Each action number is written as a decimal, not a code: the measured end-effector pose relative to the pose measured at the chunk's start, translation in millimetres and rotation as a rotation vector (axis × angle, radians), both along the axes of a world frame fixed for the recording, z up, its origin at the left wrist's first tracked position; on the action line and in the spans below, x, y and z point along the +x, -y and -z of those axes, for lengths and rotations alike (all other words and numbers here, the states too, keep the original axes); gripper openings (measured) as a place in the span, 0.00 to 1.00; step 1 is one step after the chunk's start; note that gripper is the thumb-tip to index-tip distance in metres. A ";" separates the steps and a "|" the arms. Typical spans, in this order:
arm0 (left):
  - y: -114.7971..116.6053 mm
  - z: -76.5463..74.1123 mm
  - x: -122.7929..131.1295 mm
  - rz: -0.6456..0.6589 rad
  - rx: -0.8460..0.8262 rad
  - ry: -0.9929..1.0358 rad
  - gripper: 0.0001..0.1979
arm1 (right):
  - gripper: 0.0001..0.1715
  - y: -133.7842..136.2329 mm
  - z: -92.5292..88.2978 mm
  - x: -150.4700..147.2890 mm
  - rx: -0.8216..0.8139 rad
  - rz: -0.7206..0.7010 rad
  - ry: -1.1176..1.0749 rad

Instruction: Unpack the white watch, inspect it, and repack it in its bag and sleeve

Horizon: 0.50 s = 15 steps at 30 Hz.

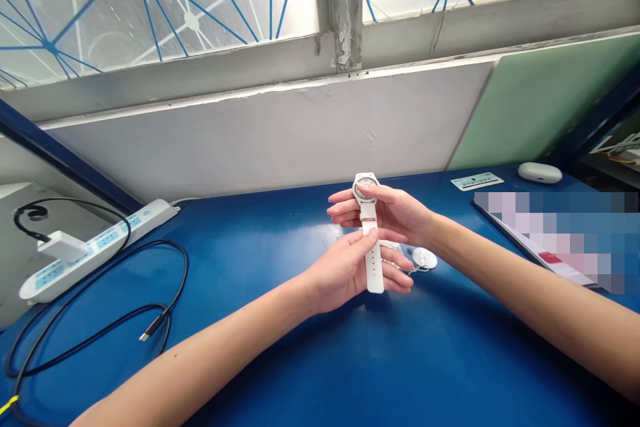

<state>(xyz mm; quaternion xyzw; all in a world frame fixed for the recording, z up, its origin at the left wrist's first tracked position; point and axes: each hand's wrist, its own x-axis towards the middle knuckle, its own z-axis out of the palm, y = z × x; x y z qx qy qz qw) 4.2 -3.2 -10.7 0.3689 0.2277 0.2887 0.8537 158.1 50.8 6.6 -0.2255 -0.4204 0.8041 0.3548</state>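
Observation:
A white wristwatch is held up over the blue table, its round dial at the far end and the holed strap end pointing down toward me. My right hand grips the watch case from the right, thumb across the dial and fingers behind. Lower down, my left hand pinches the strap with its thumb on top and its fingers stretched out underneath. Behind the hands, a round white tag with a bead chain lies on the table, partly hidden.
A white power strip with a plugged-in charger and looped black cable occupies the left. At the right lie a white oval case, a printed card and a partly blurred flat item. A wall panel borders the table's back.

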 end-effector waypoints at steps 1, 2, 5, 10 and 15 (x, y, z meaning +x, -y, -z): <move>-0.1 1.3 0.1 -0.006 0.001 -0.005 0.15 | 0.21 -0.3 0.1 0.0 -0.007 0.000 -0.010; 0.1 2.6 0.3 -0.014 0.001 -0.006 0.15 | 0.21 -0.5 -0.1 0.0 -0.014 0.002 -0.017; 2.0 4.6 1.1 -0.034 -0.001 0.015 0.13 | 0.23 0.3 -2.4 -0.6 -0.028 0.005 -0.023; 4.7 -1.3 0.7 -0.020 -0.008 0.012 0.14 | 0.25 2.2 -7.4 -0.8 -0.038 0.020 -0.055; 3.7 -6.5 1.5 -0.069 -0.026 -0.019 0.16 | 0.16 0.9 -9.1 1.1 -0.087 0.087 -0.103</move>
